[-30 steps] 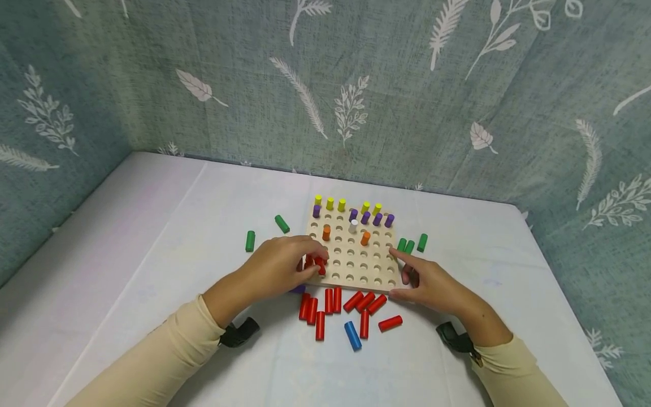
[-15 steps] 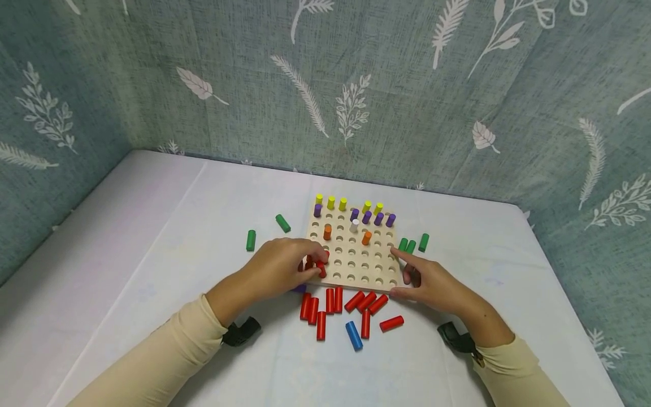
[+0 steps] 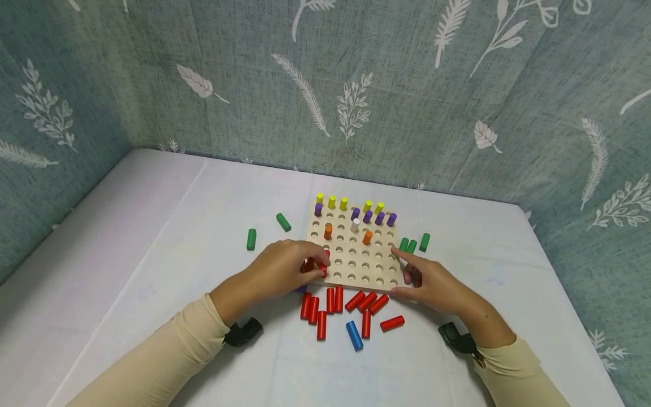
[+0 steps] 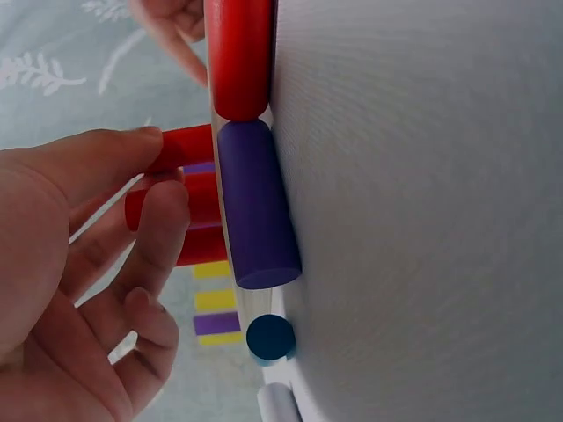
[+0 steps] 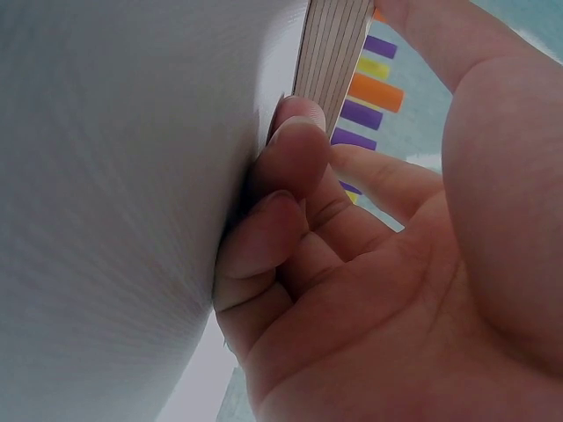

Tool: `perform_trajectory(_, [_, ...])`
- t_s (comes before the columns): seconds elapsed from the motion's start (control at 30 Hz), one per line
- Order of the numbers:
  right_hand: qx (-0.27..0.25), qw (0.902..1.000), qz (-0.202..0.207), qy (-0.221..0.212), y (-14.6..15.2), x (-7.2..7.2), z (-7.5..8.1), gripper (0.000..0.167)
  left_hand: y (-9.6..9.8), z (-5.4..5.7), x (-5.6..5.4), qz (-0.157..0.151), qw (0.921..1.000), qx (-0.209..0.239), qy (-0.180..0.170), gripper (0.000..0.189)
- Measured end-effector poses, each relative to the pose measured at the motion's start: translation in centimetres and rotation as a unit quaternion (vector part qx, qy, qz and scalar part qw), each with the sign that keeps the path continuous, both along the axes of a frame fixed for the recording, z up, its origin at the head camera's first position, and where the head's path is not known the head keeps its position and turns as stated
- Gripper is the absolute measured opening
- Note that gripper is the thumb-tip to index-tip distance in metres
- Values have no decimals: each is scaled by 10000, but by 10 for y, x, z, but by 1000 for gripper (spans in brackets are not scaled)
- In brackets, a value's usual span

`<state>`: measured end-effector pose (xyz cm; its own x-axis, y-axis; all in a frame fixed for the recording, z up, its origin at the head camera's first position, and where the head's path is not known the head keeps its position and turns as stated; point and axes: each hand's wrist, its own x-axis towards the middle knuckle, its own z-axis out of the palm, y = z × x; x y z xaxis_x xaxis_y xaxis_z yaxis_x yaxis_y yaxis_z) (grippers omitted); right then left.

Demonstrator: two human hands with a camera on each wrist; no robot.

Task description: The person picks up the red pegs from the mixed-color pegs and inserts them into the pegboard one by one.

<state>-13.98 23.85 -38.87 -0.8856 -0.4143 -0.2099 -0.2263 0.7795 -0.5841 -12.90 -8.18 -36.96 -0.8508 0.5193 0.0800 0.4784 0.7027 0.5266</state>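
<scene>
A wooden pegboard lies in the middle of the table, with yellow, purple, orange and white pegs standing in its holes. At its front left corner my left hand pinches a red peg between thumb and fingers, upright at the board. More red pegs stand just behind it in the left wrist view, partly covered by the fingers. My right hand grips the board's right side, thumb at the front corner and index fingertip on the top. Its other fingers curl against the board's edge in the right wrist view.
Several loose red pegs and a blue peg lie in front of the board. A purple peg lies by the left front corner. Green pegs lie left of the board, and more green pegs lie right.
The red peg in my left hand sits slightly lower and straighter at the board's front left corner. My right hand keeps its place on the board. The head view has shifted slightly.
</scene>
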Motion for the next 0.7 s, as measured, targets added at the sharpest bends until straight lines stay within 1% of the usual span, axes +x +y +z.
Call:
perform_trajectory(0.13, [25, 10000, 1, 25, -1, 0, 1, 89, 0, -1, 0, -31, 10000, 56, -31, 16])
perform_trajectory(0.3, [17, 10000, -9, -11, 0, 1, -1, 88, 0, -4, 0, -98, 9999, 96, -9, 18])
perform_trajectory(0.53, [56, 10000, -43, 53, -1, 1, 0, 89, 1, -6, 0, -145, 9996, -119, 197, 22])
perform_trajectory(0.7, [74, 10000, -46, 10, -1, 1, 1, 89, -1, -6, 0, -211, 9993, -156, 273, 24])
